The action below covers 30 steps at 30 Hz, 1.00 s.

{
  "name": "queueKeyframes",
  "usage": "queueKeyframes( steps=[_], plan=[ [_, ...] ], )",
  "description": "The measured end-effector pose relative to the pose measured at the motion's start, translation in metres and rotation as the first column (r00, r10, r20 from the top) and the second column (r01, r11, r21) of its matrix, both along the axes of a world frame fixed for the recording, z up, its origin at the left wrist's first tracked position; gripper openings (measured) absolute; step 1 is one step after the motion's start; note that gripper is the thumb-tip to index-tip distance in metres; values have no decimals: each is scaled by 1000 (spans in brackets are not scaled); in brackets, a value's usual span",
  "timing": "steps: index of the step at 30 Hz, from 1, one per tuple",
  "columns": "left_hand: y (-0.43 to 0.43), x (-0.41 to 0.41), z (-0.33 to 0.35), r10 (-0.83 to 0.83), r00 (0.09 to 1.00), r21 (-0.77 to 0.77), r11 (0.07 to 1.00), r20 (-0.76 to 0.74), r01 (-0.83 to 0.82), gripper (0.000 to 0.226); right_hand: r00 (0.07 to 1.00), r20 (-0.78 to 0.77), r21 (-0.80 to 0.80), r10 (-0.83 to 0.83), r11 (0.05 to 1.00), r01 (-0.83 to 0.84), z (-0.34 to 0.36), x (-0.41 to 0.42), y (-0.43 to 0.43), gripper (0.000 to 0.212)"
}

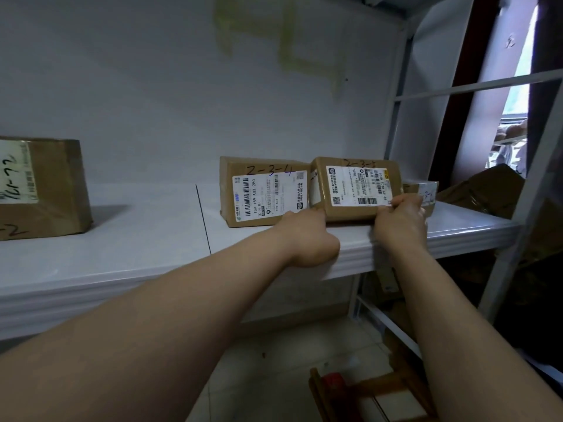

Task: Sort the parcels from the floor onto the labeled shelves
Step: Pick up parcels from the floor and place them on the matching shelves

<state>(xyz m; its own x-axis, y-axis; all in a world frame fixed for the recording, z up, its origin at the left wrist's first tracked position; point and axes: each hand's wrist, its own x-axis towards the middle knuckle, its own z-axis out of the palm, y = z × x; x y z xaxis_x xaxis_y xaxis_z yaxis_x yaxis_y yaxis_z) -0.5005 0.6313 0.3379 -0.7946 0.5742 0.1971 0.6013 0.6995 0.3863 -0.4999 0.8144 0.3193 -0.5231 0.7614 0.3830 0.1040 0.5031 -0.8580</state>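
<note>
The cardboard parcel [355, 190] stands on edge on the white shelf [152, 239], touching the box marked 2-3-4 [265, 193]. The left hand [307, 236] pinches its lower left corner, and the right hand [402, 220] grips the lower right. Let go while unsteady, it may topple forward off the lip.

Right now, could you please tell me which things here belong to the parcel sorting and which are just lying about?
Job in hand: held parcel, gripped by left hand and right hand; parcel marked 2-3-4; large box; shelf.
Lying about: wooden stool on the floor; green tape on the wall.
</note>
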Motion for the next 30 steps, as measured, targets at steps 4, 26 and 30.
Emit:
queueKeyframes(
  steps=[4,26,30],
  plan=[
    [2,-5,-2,51,999,-6,999,-12,-51,72,997,66,47,-34,998,31,0,-5,-4,31],
    [-26,20,-24,130,958,527,850,-256,26,24,973,219,278,77,951,-138,-9,1,-69,7],
    [-60,41,-40,157,946,565,825,-283,32,36,982,166,281,88,950,-133,-13,7,-90,4]
  ],
)
